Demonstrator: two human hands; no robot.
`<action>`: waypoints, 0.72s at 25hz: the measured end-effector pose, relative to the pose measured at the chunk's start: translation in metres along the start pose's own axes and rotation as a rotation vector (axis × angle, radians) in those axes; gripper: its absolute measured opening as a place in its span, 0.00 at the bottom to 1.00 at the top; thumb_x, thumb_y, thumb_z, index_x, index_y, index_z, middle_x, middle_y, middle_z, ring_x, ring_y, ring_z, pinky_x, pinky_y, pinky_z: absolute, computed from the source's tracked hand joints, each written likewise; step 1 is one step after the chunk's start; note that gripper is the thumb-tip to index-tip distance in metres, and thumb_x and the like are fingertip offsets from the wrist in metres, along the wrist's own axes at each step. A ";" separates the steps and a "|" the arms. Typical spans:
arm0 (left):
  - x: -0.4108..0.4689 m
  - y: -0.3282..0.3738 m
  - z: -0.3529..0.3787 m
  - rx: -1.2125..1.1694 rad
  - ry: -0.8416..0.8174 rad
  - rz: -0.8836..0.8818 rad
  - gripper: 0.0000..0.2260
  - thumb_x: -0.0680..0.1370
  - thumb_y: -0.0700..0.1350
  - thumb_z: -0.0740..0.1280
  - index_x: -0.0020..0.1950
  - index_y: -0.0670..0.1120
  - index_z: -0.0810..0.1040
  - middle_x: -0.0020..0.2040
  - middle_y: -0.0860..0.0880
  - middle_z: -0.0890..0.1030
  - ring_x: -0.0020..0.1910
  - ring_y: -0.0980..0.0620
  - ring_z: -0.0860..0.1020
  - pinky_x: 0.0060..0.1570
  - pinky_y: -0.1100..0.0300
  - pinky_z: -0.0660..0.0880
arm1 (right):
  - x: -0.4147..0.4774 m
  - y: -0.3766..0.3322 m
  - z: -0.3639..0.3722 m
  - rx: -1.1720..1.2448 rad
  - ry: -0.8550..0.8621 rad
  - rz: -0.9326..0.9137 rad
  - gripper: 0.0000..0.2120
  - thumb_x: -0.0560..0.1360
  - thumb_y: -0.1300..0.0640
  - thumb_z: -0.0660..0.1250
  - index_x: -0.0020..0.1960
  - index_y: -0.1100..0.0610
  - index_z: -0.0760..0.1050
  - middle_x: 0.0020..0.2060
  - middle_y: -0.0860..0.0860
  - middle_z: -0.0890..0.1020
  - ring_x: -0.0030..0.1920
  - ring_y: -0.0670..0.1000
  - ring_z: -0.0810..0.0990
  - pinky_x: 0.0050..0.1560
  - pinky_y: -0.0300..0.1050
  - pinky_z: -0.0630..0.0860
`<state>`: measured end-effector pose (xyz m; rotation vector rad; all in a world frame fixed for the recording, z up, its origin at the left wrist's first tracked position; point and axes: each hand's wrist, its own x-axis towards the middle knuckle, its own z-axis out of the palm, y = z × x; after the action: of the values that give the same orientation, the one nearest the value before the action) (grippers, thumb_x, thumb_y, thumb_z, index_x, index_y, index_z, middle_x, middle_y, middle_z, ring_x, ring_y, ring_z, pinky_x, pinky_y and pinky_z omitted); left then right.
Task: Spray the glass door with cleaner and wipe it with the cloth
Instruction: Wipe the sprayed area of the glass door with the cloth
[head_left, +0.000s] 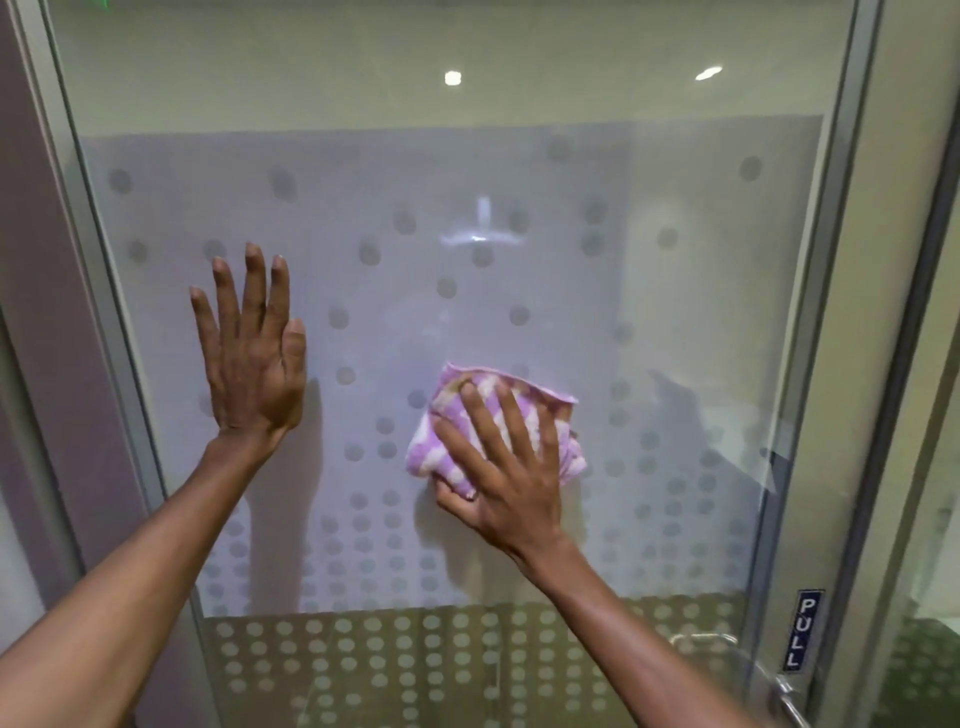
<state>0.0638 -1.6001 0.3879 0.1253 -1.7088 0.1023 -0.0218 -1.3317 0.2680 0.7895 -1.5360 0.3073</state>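
Frosted film dotted with grey circles covers the middle band of the glass door (519, 322), with clear glass above it and a dotted clear strip below; a metal frame (826, 364) runs down the door's right edge, where a small PULL label (802, 629) sits above a metal handle (779, 686) in the lower right corner.

The right hand (511, 467) lies flat on a bunched pink-and-white cloth (467, 415), fingers spread across it and thumb tucked under its lower edge, pressing it against the glass a little right of the door's middle. The left hand (252, 353) is empty, open with fingers close together, palm flat on the glass near the left edge, apparently steadying the door. No spray bottle is in view, so the wiping stage seems to be under way.

Risks from here look modest. The bare left palm is likely to leave a print on the pane that will need its own pass. Hard pressure from both hands could swing the door on its hinges. The cloth is loosely wadded, so a fold could slip out from under the fingers and leave streaks or missed patches.
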 end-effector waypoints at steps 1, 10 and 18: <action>0.001 0.000 0.000 -0.002 -0.003 -0.001 0.26 0.87 0.49 0.48 0.85 0.47 0.49 0.85 0.49 0.50 0.83 0.36 0.49 0.80 0.38 0.42 | -0.018 0.020 -0.007 -0.058 -0.003 0.006 0.31 0.74 0.40 0.73 0.74 0.49 0.76 0.77 0.54 0.70 0.79 0.61 0.67 0.80 0.67 0.55; 0.001 0.003 -0.001 0.005 -0.014 -0.035 0.26 0.86 0.48 0.51 0.84 0.47 0.52 0.85 0.46 0.54 0.84 0.37 0.50 0.81 0.42 0.40 | 0.185 0.076 -0.018 -0.215 0.363 0.556 0.28 0.77 0.32 0.62 0.73 0.43 0.76 0.75 0.57 0.75 0.75 0.62 0.74 0.73 0.66 0.70; 0.001 0.000 -0.004 0.003 -0.048 -0.018 0.27 0.86 0.47 0.51 0.85 0.49 0.49 0.85 0.47 0.53 0.84 0.40 0.49 0.81 0.38 0.46 | 0.147 -0.023 -0.001 -0.014 0.130 0.094 0.27 0.76 0.41 0.67 0.73 0.48 0.77 0.76 0.56 0.73 0.78 0.62 0.70 0.75 0.69 0.64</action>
<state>0.0675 -1.5997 0.3894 0.1464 -1.7549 0.0898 0.0018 -1.3906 0.4030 0.6751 -1.4538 0.4089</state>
